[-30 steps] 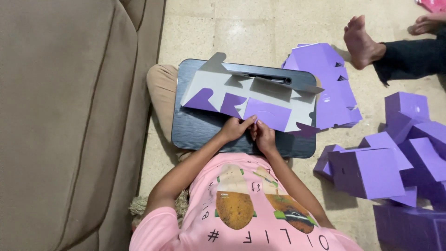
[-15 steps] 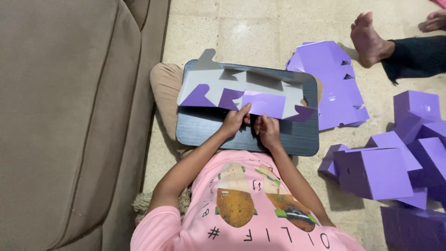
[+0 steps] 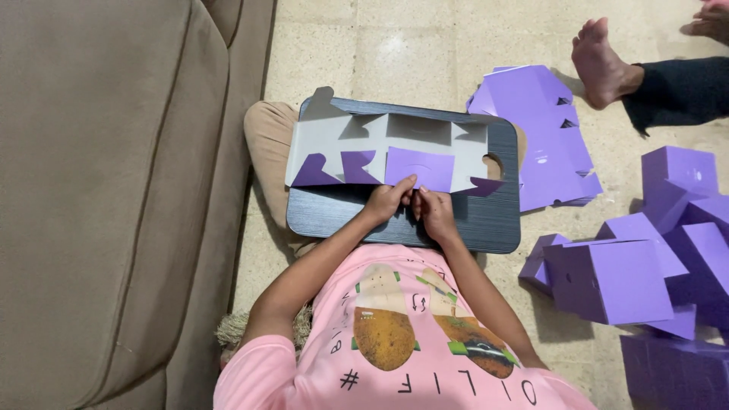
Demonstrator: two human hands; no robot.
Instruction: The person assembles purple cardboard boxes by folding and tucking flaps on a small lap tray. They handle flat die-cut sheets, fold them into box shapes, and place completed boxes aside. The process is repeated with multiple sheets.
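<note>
Cardboard, grey on one face and purple on the other, lies as a flat box blank (image 3: 380,152) across a dark lap tray (image 3: 486,220) in the head view. The left hand (image 3: 386,203) and right hand (image 3: 436,214) sit side by side at the blank's near edge, fingers curled narrow and pinching the lower rim of a purple flap (image 3: 429,167) folded up in the middle of the blank. The flap stands just beyond the fingertips, the rest of the blank spreading away from them to both sides. The tray rests on the person's lap, over a tan trouser knee (image 3: 269,140). A brown sofa (image 3: 114,190) runs along the left. On the tiled floor to the right lie a stack of flat purple blanks (image 3: 543,129) and a heap of folded purple boxes (image 3: 630,277). Another person's bare foot (image 3: 598,64) rests near the stack.
</note>
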